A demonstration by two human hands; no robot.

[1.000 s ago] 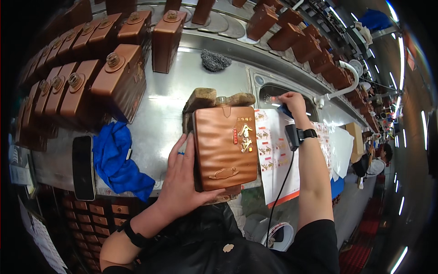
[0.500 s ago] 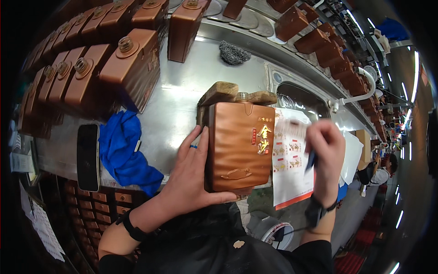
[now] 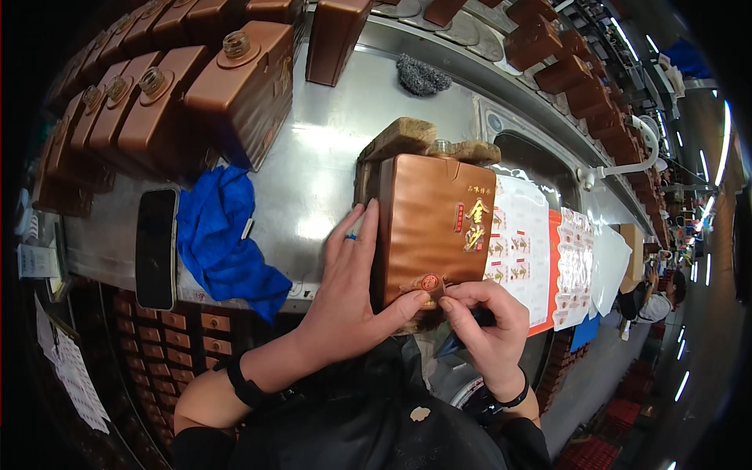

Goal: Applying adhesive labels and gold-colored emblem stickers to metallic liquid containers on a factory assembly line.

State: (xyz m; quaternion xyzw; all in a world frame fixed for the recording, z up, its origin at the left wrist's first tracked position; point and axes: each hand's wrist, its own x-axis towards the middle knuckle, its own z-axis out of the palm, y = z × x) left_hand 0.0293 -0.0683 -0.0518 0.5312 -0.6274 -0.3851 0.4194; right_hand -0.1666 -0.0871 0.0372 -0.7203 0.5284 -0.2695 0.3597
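Observation:
A copper-brown rectangular bottle [image 3: 423, 227] with gold characters lies front up against a wooden block [image 3: 403, 137], its neck pointing away from me. My left hand [image 3: 348, 286] braces its left side, fingers stretched along the edge, the thumb reaching the lower front. A small brown sticker [image 3: 430, 283] with a round red emblem sits at the bottle's lower front edge. My right hand [image 3: 489, 321] pinches that sticker's right end between thumb and forefinger. Below these fingers shows a dark blue thing [image 3: 450, 345], too unclear to name.
Sticker sheets [image 3: 517, 243] lie right of the bottle, beside a sink [image 3: 529, 160] with a white tap [image 3: 627, 168]. At left are a blue cloth [image 3: 223, 235], a phone [image 3: 157, 251] and several similar bottles [image 3: 160, 117]. A steel-wool scourer [image 3: 423, 74] lies farther back.
My right hand has come from above the sticker sheets to the bottle's lower edge, where a brown sticker now shows. My left thumb has moved up to it. The view has shifted slightly.

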